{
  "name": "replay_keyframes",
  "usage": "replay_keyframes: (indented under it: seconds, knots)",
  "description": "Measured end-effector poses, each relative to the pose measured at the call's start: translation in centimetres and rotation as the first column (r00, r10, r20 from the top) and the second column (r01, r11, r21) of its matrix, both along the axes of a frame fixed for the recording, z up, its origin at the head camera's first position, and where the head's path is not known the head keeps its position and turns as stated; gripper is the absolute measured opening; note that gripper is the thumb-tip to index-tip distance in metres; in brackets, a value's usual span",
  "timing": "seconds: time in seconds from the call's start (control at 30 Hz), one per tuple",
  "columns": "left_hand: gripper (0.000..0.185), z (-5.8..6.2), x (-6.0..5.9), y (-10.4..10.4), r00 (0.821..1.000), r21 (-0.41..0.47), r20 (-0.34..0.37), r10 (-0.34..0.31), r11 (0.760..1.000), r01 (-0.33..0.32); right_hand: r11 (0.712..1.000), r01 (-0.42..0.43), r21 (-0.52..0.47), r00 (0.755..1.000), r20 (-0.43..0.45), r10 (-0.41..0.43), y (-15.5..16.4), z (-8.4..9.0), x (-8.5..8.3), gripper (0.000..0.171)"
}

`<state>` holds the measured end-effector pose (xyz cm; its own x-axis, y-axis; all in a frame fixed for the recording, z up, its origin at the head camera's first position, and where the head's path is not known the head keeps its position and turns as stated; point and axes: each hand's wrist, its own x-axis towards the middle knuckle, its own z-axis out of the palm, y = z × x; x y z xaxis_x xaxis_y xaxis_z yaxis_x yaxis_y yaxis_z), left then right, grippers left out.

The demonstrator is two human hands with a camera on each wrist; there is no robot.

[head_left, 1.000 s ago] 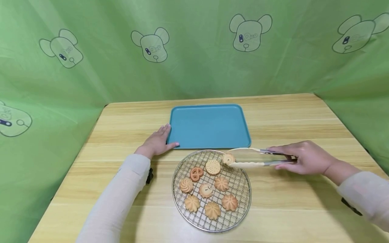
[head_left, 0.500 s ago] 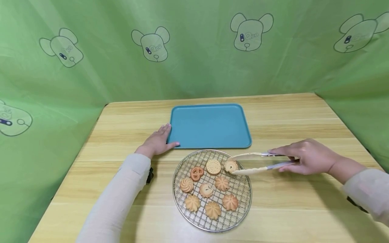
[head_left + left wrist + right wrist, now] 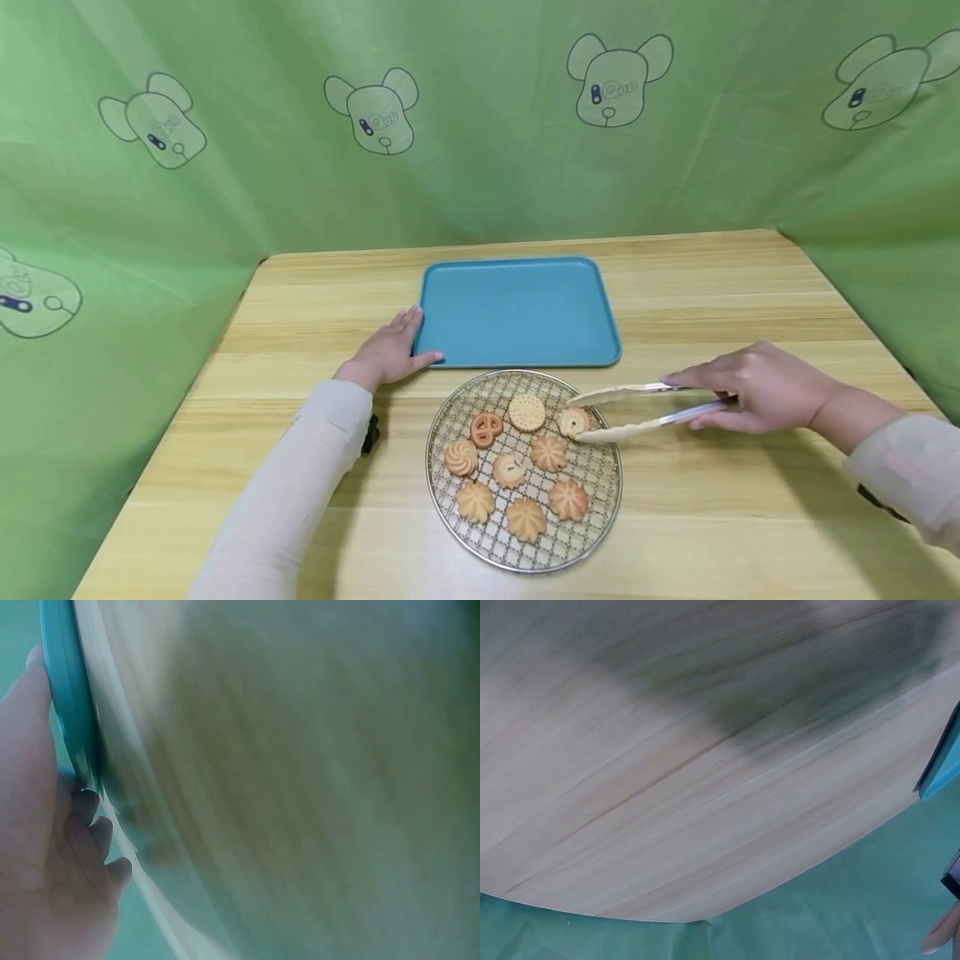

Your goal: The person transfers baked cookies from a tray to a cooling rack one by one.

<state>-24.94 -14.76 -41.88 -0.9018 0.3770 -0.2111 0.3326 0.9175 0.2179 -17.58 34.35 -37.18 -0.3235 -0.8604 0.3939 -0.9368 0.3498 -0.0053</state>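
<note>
One cookie sits between the tongs' tips at the wire rack's far right edge; the right hand squeezes the handles. Too loose, it drops; too hard, it crumbles. Left hand, fingers extended, steadies the tray's near left corner.

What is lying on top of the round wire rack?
On the rack lie nine cookies; tongs in the right hand hold one at its edge. The table under the mesh is mostly hidden.

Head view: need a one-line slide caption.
Right hand holds tongs around a cookie on a round wire rack; left hand rests against a blue tray.
</note>
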Motion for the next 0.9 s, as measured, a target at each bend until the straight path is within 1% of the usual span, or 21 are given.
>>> replay_keyframes:
  seconds: [0.3, 0.53, 0.77, 0.9]
  knots:
    - [0.093, -0.2, -0.16, -0.02, 1.0, -0.001, 0.007, 0.004, 1.0, -0.004, 1.0, 0.009, 0.006, 1.0, -0.003, -0.009, 0.15, 0.02, 0.09, 0.058]
    - [0.093, -0.27, -0.13, 0.0, 1.0, 0.011, 0.0, 0.007, 1.0, -0.007, 0.997, 0.074, 0.005, 0.997, 0.025, -0.075, -0.04, 0.11, 0.31, 0.068]
    - [0.093, -0.12, -0.07, 0.06, 1.0, 0.004, 0.002, 0.005, 1.0, -0.005, 0.991, 0.129, -0.023, 0.992, 0.002, -0.129, -0.35, -0.1, 0.14, 0.076]
    - [0.093, -0.07, -0.05, 0.1, 1.0, 0.002, 0.006, 0.007, 1.0, -0.007, 0.985, 0.172, -0.02, 0.985, 0.004, -0.172, -0.64, -0.36, 0.15, 0.08]
